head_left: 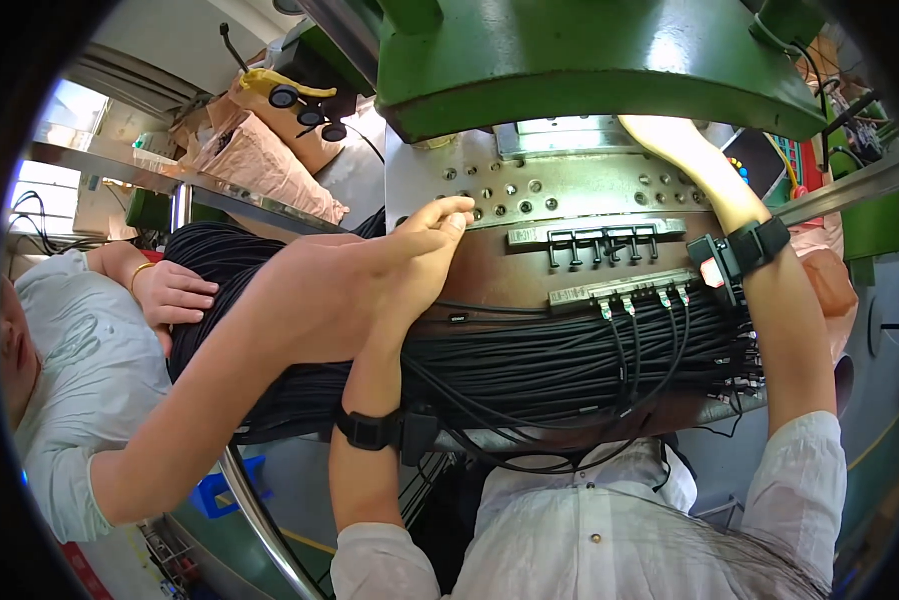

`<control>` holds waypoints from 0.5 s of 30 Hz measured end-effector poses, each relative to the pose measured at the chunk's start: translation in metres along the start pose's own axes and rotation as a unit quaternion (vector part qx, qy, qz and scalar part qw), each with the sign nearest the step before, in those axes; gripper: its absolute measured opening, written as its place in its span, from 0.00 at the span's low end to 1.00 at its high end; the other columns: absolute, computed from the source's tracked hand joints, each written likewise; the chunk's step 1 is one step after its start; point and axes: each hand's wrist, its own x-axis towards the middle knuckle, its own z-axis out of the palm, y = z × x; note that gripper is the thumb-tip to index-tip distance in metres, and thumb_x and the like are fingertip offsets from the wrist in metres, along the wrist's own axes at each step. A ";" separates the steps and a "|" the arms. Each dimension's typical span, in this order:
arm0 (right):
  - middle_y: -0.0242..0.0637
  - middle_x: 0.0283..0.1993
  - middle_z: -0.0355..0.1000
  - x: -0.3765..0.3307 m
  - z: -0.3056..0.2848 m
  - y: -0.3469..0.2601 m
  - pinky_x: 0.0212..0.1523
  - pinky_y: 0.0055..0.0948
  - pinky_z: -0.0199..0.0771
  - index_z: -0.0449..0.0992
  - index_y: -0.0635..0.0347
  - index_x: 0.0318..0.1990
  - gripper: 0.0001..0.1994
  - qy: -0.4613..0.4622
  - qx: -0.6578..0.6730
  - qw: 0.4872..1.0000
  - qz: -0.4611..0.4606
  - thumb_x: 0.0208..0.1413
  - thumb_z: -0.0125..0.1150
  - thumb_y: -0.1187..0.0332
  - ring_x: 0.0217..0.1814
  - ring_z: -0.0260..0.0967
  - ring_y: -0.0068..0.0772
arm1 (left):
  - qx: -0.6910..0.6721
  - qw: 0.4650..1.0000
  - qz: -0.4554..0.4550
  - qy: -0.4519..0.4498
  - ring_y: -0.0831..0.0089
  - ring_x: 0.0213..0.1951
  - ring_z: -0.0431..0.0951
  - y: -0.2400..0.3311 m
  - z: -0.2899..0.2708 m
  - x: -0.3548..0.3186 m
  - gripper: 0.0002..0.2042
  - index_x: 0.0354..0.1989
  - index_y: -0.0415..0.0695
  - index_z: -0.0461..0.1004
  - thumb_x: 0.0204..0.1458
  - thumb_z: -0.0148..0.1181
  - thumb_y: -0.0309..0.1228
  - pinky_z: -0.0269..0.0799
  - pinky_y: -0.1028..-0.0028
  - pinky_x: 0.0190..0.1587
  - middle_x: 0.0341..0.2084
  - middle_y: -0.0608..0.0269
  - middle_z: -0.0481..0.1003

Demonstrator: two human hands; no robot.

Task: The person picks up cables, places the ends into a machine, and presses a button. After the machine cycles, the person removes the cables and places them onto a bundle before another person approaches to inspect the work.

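Note:
My left hand (417, 268) is raised at the left edge of the metal press plate (425, 185), its fingers stretched loosely with nothing visible in them. A co-worker's forearm (240, 340) overlaps it from the left, so the border between the two hands is hard to make out. My right hand (660, 132) reaches under the green press head (600, 90), near a metal fixture (560, 138); its fingers are hidden. Between my arms lies a slotted bar (530, 238) with a black comb-like piece (610, 245). Closer to me, another bar (575, 297) holds several cable plugs (630, 308).
A thick bundle of black cables (530, 360) covers the near side of the bench and runs left. The co-worker's other hand (175, 292) rests on it. Wrapped brown packages (270, 165) stand at the far left. A metal rail (850, 190) borders the right.

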 end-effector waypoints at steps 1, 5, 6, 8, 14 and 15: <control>0.49 0.34 0.71 0.001 0.013 0.006 0.37 0.39 0.71 0.72 0.66 0.37 0.11 0.064 -0.051 0.995 -0.055 0.54 0.49 0.67 0.36 0.70 0.48 | -0.001 1.000 0.000 0.002 0.79 0.38 0.71 -0.003 -0.002 0.000 0.13 0.47 0.39 0.70 0.58 0.49 0.31 0.65 0.81 0.41 0.37 0.63 0.74; 0.46 0.34 0.72 0.007 0.035 0.019 0.37 0.39 0.72 0.73 0.65 0.37 0.12 0.106 -0.123 0.982 -0.096 0.54 0.50 0.65 0.35 0.71 0.46 | -0.012 0.999 -0.025 -0.031 0.81 0.40 0.70 -0.007 -0.007 -0.004 0.12 0.47 0.38 0.70 0.58 0.49 0.31 0.64 0.82 0.43 0.37 0.64 0.74; 0.46 0.34 0.72 0.008 0.036 0.017 0.38 0.39 0.72 0.73 0.64 0.38 0.12 0.100 -0.126 0.983 -0.093 0.54 0.50 0.65 0.35 0.71 0.46 | 0.007 1.000 -0.011 -0.015 0.80 0.35 0.69 0.004 -0.006 -0.011 0.13 0.47 0.39 0.70 0.58 0.49 0.33 0.64 0.82 0.38 0.32 0.65 0.73; 0.45 0.36 0.72 0.007 0.028 0.014 0.40 0.39 0.71 0.73 0.64 0.39 0.13 0.067 -0.066 0.994 -0.049 0.55 0.49 0.64 0.37 0.70 0.46 | 0.021 1.000 0.007 0.000 0.80 0.30 0.69 0.016 0.000 -0.018 0.14 0.47 0.40 0.70 0.58 0.50 0.36 0.64 0.82 0.34 0.27 0.66 0.71; 0.46 0.43 0.72 0.015 0.044 0.019 0.46 0.38 0.69 0.72 0.61 0.46 0.16 0.075 0.179 0.980 0.043 0.56 0.49 0.59 0.45 0.69 0.45 | -0.035 0.998 0.024 -0.041 0.77 0.34 0.70 0.023 -0.005 -0.025 0.13 0.45 0.40 0.70 0.59 0.48 0.35 0.66 0.79 0.34 0.32 0.64 0.71; 0.47 0.44 0.72 0.017 0.044 0.017 0.47 0.38 0.69 0.72 0.60 0.47 0.17 0.086 0.200 0.975 0.046 0.56 0.49 0.59 0.45 0.69 0.45 | -0.077 0.996 -0.005 -0.050 0.76 0.35 0.70 0.021 -0.007 -0.024 0.13 0.45 0.40 0.70 0.59 0.47 0.35 0.67 0.78 0.35 0.34 0.63 0.71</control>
